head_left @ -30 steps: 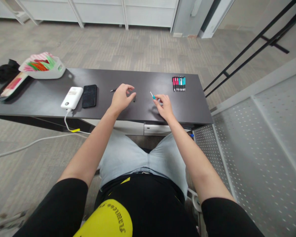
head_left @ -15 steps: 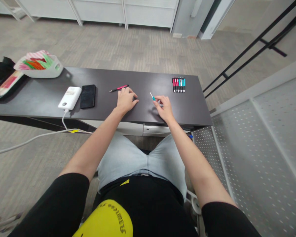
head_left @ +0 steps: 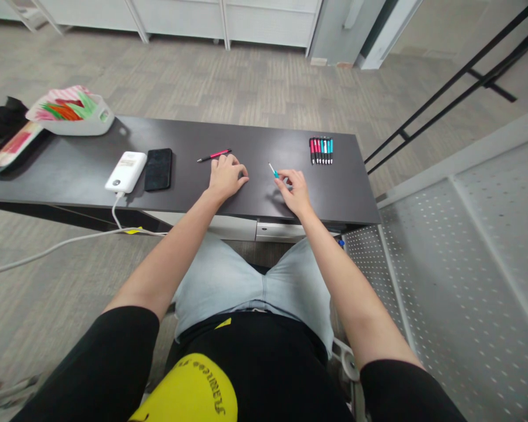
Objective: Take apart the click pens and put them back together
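My left hand [head_left: 226, 177] rests on the dark desk [head_left: 264, 138], its thumb and forefinger curled toward each other. A small dark patch shows between them, and I cannot make out whether it is a held piece or shadow. Just beyond its knuckles lies a red pen [head_left: 215, 155] with a black grip. My right hand [head_left: 294, 189] pinches a slim stick [head_left: 274, 171], teal where the fingers grip it, with a thin pale shaft ending in a darker tip that points away and left. Farther right, several red, teal and white pens [head_left: 321, 151] with black grips lie side by side.
Left of my hands lie a black phone [head_left: 158, 169] and a white power bank [head_left: 127, 171] with a white cable [head_left: 48, 251]. A white basket [head_left: 103, 120] of colourful items and a dark tray [head_left: 9, 164] stand at the far left. A perforated panel [head_left: 422, 252] borders the right.
The view has shifted slightly. Both hands stay nearly in place, and the teal stick remains in my right hand with its tip slightly turned.
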`<state>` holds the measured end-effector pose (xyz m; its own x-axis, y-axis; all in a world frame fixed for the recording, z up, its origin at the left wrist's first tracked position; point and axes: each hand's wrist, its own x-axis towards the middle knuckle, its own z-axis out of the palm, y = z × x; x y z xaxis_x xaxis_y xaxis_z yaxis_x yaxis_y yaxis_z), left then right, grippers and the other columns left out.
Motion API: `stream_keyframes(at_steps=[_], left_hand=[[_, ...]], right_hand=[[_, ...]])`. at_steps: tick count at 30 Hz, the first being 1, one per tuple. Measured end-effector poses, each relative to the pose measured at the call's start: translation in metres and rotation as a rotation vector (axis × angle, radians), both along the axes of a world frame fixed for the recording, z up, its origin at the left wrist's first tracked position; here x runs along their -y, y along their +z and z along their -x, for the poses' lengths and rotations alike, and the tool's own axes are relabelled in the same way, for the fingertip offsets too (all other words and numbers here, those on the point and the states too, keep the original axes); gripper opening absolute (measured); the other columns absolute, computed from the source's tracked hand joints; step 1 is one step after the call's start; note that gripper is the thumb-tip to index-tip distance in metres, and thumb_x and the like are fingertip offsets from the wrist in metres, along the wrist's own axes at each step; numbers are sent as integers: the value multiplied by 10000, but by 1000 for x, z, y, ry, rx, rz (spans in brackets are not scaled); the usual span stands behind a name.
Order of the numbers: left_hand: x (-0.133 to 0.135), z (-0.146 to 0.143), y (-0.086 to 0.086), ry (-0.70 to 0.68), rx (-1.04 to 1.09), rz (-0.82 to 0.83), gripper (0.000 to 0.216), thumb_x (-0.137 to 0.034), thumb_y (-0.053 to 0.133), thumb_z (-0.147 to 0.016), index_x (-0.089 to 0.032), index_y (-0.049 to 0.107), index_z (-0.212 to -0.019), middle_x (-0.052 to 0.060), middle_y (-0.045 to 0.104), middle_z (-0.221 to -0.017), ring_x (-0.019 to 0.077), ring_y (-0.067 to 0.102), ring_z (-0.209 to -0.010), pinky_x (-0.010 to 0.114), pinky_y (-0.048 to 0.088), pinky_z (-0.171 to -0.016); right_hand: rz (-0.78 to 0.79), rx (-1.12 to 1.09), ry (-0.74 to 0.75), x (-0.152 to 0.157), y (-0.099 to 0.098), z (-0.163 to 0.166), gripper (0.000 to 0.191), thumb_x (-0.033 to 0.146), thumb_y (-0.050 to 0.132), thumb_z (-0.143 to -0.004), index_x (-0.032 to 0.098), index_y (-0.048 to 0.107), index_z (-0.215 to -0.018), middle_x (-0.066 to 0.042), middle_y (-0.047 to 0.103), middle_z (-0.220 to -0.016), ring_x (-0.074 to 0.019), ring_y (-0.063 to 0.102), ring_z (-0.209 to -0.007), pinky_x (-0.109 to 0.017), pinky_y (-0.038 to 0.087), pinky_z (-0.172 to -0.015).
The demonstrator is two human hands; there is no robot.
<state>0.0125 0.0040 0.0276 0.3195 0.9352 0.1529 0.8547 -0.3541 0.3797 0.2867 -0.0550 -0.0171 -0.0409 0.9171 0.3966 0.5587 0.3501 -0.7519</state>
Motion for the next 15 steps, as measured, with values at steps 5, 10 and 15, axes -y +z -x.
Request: stream_keyframes(at_steps=[5, 10, 15], left_hand=[[-4, -11, -1, -19, 110, -2, 305, -130, 918, -948, -241, 709, -756, 173, 790, -1293, 544, 637, -1481, 787, 408, -1348], [-2, -14, 10, -4, 402, 42, 215, -165, 818, -1054, -276, 701, -912, 84, 837, -1076, 379, 763, -1187, 658, 524, -1299], [4, -12, 29, -91, 638, 112, 88, -183, 773, -1092, -252, 736, -1051, 63, 857, -1102, 266, 808, -1059, 410, 659, -1019]], right_hand=[[24, 30, -6, 0, 1, 0, 450, 785, 624, -1167, 406, 856, -1233, -129, 899, -1172, -440, 705, -1108, -723, 572, -1168], [24, -4, 1, 0, 2, 1, 469, 807, 636, -1146, 399, 857, -1214, -133, 902, -1166, -434, 686, -1089, -716, 565, -1157], [-9, -37, 27, -2, 1, 1, 488, 832, 656, -1123, 397, 869, -1181, -134, 918, -1168, -425, 706, -1081, -721, 555, -1190]])
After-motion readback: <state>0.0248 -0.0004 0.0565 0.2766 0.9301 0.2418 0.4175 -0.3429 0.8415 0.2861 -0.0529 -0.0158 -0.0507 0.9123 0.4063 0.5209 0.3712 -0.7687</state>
